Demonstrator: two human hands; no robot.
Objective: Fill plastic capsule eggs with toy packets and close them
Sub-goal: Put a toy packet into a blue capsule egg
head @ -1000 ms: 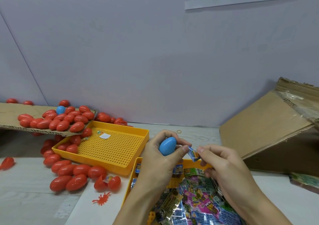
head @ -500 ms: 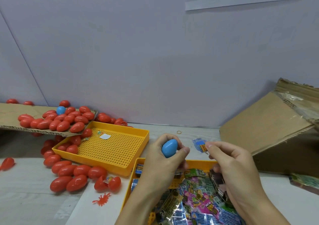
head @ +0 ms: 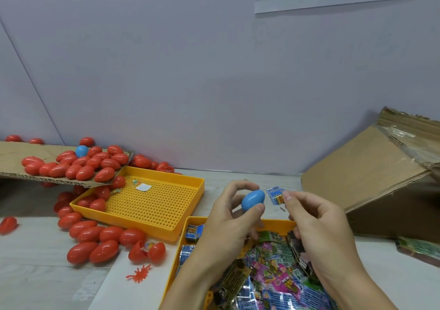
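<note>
Here, blue egg [head: 252, 201] in left grip [head: 234, 217], blue packet [head: 275, 195] pinched in right grip [head: 316, 224] just beside.

Both hands are raised close together, forearms reaching in from below. The left hand [head: 234, 217] has fingers and thumb curled around a blue egg [head: 252, 200]. The right hand [head: 316, 224] pinches a small packet [head: 275, 195] at its fingertips, just beside the left.
</note>
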